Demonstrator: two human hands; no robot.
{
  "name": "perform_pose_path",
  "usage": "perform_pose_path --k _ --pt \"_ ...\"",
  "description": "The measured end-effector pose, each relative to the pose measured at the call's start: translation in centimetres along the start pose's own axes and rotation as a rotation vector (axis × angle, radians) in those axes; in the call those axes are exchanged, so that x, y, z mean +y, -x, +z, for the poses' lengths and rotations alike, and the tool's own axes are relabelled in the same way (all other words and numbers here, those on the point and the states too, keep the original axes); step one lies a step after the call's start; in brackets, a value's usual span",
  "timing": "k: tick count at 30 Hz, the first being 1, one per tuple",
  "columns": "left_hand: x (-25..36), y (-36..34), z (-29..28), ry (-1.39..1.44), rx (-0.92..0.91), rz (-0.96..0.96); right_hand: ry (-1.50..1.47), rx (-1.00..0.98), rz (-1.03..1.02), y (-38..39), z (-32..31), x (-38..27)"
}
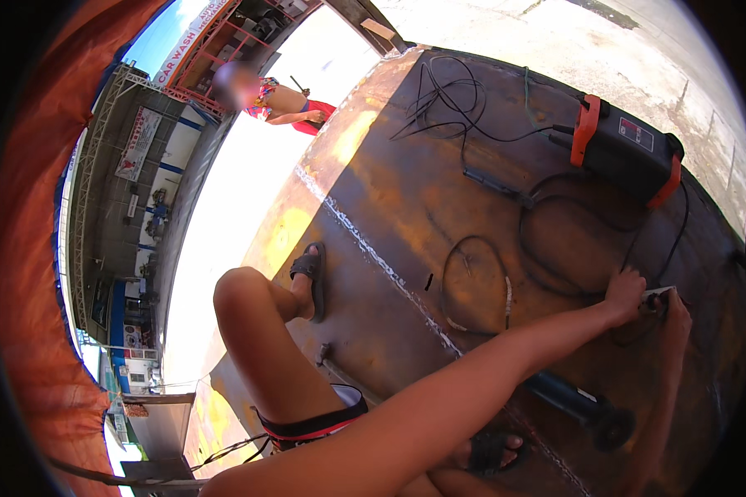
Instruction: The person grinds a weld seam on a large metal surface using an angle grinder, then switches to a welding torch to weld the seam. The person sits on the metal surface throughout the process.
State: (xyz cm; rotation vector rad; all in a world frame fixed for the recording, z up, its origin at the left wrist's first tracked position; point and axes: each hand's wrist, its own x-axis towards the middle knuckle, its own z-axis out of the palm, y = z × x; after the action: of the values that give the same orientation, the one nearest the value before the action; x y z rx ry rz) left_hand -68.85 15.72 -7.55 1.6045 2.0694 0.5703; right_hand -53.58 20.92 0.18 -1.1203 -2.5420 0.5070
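Observation:
Both my hands meet at the right side of the rusty metal sheet. My left hand [624, 296] is closed on a small pale block [658, 292], which looks like a cord socket. My right hand [678, 319] closes on a dark plug-like piece [656, 306] against it; fingers hide part of both. A black cable [681, 236] hangs from the portable welding machine [626, 149], black with orange end frames, toward my hands. Below my left forearm lies an angle grinder [568, 399] with a dark teal body, its disc end toward my right arm.
A welding cable with a dark holder [493, 184] loops over the metal sheet [373, 273]. A thinner loop of cable [443, 282] lies nearer. A hammer [327, 356] rests beside my knee. A whitish weld seam [373, 255] crosses the sheet. Another person [286, 103] stands beyond its far edge.

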Motion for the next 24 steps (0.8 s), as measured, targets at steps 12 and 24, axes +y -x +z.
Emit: perform_pose_path --k 12,24 --pt "0.6 1.4 -1.1 -0.109 -0.025 0.075 0.260 -0.093 -0.083 0.3 0.2 -0.2" --pt "2.7 0.6 -2.4 -0.227 -0.077 0.121 0.438 0.169 -0.177 -2.2 -11.1 -3.8"
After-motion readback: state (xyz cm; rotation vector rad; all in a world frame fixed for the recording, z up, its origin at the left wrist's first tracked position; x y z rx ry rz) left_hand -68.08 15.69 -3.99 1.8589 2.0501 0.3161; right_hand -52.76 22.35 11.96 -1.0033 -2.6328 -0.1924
